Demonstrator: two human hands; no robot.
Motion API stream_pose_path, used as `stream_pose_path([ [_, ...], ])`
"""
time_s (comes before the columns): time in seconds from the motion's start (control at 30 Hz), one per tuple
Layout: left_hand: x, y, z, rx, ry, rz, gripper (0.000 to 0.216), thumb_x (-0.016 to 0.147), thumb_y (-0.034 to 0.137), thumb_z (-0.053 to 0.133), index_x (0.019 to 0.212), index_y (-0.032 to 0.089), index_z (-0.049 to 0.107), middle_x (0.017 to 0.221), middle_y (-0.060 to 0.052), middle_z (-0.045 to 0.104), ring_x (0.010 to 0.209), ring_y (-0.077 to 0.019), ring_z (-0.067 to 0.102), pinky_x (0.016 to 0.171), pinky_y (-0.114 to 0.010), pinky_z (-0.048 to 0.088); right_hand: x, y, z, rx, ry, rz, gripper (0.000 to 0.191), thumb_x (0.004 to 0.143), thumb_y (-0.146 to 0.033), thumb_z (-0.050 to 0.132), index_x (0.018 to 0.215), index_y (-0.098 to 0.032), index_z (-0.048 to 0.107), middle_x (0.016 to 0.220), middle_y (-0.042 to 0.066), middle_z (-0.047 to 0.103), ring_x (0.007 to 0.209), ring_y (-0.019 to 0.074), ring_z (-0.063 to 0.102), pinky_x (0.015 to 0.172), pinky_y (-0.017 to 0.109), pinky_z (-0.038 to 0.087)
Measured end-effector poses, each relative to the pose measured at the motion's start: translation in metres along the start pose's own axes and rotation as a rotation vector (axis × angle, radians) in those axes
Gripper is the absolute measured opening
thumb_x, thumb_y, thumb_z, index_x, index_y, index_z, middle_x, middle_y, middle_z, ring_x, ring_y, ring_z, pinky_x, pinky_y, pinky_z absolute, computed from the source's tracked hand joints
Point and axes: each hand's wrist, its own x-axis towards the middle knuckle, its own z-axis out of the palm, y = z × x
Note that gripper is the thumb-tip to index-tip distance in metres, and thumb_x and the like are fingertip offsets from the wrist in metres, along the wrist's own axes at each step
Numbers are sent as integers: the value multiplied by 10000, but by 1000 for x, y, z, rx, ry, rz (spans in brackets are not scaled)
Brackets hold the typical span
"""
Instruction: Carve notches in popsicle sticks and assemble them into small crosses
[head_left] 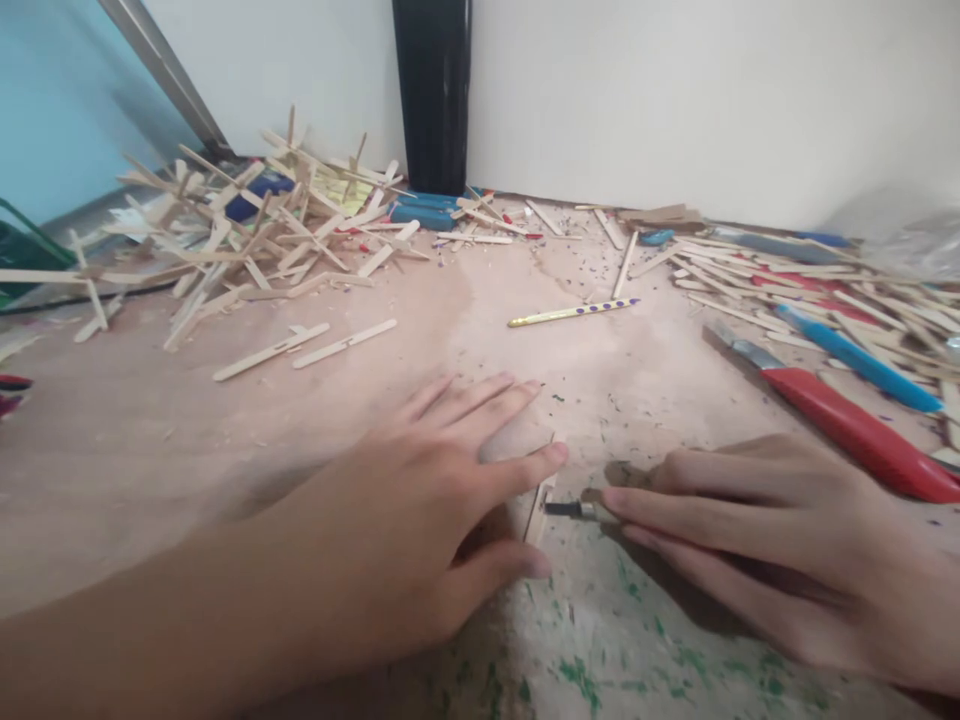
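My left hand (442,480) lies flat on the wooden board with fingers stretched out, its index fingertip and thumb pressing on a small wooden stick (538,508). My right hand (757,530) is closed around a thin cutting tool (568,508) whose dark blade tip touches the stick's right side. The tool's handle is hidden inside the fingers.
A big heap of wooden sticks (247,235) fills the back left, more sticks (810,290) the right. A red utility knife (840,425) and a blue one (862,360) lie right of my hand. A yellow dotted pencil (574,312) lies mid-board. A black post (433,95) stands at the wall.
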Motion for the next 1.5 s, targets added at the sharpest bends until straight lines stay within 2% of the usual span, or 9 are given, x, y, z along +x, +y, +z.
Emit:
stream_pose_path([
  [0.1,1,0,0,-22,5,-6,608,1008,535,642,1575,356,519,1743,-142,287,1602,-391,303,1296,-671,218,1,1,0,17,-43,-22,337,1071,-205,526,1308,-286,752,837,28,783,615,146,705,465,245,515],
  [0.23,1,0,0,-44,-8,-15,618,1003,510,653,1583,352,512,1746,-141,280,1607,-392,286,1300,-662,214,1,2,0,49,-40,-18,315,1090,-240,518,1288,-287,758,817,23,775,598,143,703,467,250,514],
  [0.47,1,-1,1,-46,-12,-28,597,1022,526,620,1586,364,506,1750,-151,263,1615,-379,264,1282,-653,264,1,6,0,154,-84,37,301,1054,-211,595,1301,-279,754,815,15,724,627,135,688,499,245,506],
  [0.67,-2,-3,4,-85,1,-44,589,1025,547,623,1580,387,511,1765,-79,254,1625,-364,250,1312,-606,235,-5,11,5,120,-91,24,341,1058,-200,578,1347,-299,728,803,12,665,611,129,634,514,259,473],
  [0.87,-2,-3,4,-61,6,-53,577,1029,591,592,1573,415,512,1763,-93,256,1625,-356,257,1303,-625,229,-4,14,6,120,-89,-21,311,1059,-197,598,1335,-257,728,794,-7,663,599,100,617,531,226,452],
  [1.03,-1,-3,2,-66,-11,-69,563,1020,591,605,1544,389,562,1764,-90,256,1627,-365,247,1311,-627,198,-4,16,6,141,-128,-21,289,1079,-200,556,1301,-225,740,799,-7,626,617,86,591,551,208,443],
  [1.2,-1,-3,1,-72,-13,-78,564,1009,600,621,1532,394,577,1771,-63,241,1630,-370,236,1320,-610,194,-4,13,10,104,-73,-61,302,1076,-217,584,1344,-227,724,808,-10,644,601,79,575,543,218,423],
  [1.4,-2,-2,2,-75,-30,-93,582,1018,610,608,1565,431,520,1782,-53,208,1627,-399,230,1306,-650,199,0,5,2,211,32,111,252,1025,-218,672,1236,-286,793,779,-8,732,615,103,650,530,216,479],
  [1.5,-4,-4,5,-67,-4,-78,587,1017,604,612,1572,446,503,1778,-49,223,1621,-400,250,1306,-654,199,1,7,1,237,-8,63,252,1016,-182,682,1236,-248,787,753,-12,697,593,75,616,517,195,442],
])
